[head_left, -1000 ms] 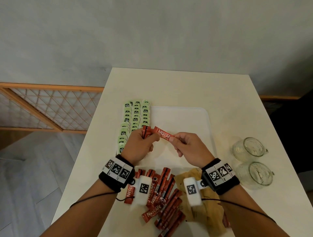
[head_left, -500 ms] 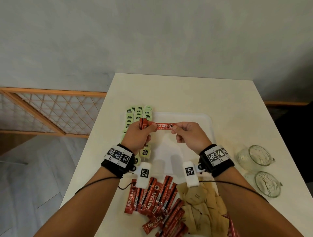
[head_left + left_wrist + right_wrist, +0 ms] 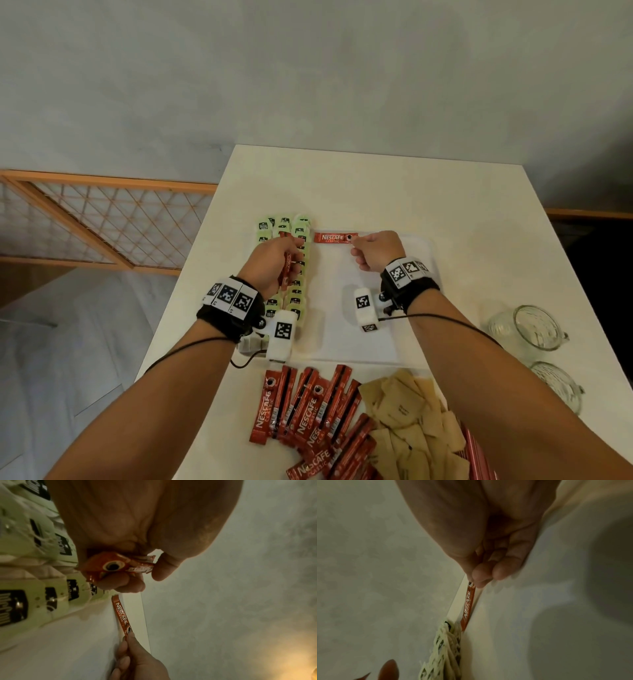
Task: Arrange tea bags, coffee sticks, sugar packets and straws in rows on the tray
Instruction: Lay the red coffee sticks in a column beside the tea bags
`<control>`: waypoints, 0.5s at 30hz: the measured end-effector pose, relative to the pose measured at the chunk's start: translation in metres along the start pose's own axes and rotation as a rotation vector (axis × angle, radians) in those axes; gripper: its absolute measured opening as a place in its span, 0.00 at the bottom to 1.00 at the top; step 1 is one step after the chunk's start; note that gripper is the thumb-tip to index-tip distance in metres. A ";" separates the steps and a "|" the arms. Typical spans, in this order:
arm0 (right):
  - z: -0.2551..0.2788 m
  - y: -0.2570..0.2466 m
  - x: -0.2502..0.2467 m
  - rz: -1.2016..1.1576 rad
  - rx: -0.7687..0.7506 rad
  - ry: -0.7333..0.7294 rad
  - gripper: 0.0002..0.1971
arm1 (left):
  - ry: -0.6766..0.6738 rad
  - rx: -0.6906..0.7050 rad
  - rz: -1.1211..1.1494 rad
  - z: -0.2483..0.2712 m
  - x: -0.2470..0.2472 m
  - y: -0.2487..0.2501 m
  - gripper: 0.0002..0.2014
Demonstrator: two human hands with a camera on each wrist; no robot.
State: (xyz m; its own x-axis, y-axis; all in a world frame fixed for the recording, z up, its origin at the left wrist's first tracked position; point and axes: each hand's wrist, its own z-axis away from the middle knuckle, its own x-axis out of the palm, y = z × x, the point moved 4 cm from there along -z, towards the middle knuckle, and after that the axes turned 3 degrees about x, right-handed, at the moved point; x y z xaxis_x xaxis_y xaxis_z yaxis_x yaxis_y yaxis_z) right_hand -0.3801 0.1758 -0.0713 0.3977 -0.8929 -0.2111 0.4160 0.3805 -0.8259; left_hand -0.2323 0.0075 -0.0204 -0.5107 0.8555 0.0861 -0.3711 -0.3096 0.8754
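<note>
White table, tray centred. Right hand is pinching one stick, laying it crosswise at tray's far edge, starting a row beside tea bags. Left hand is gripping spare sticks for feeding.

Your head view looks steeply down at flat white plastic tray from near side, both forearms in frame. Left-wrist view sits close under palm, facing tray's far edge. Right-wrist view, equally close, faces same edge. All three share red Nescafe coffee stick lying there.
</note>
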 end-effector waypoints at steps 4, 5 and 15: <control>-0.008 0.001 0.004 0.082 -0.010 0.036 0.08 | -0.028 -0.001 0.054 -0.005 -0.001 -0.006 0.14; -0.009 0.001 0.005 0.101 -0.019 0.050 0.08 | -0.042 0.008 0.061 -0.005 0.000 -0.006 0.14; -0.011 0.002 0.006 0.136 -0.032 0.080 0.14 | -0.164 0.051 -0.019 -0.005 0.003 -0.013 0.08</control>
State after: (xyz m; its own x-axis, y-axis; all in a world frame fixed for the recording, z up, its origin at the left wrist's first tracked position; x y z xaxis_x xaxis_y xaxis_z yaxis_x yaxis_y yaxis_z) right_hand -0.3862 0.1683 -0.0798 0.3820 -0.8504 -0.3619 0.3355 0.4925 -0.8031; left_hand -0.2326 0.0122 -0.0336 -0.3689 0.9185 0.1422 -0.3378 -0.2750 0.9001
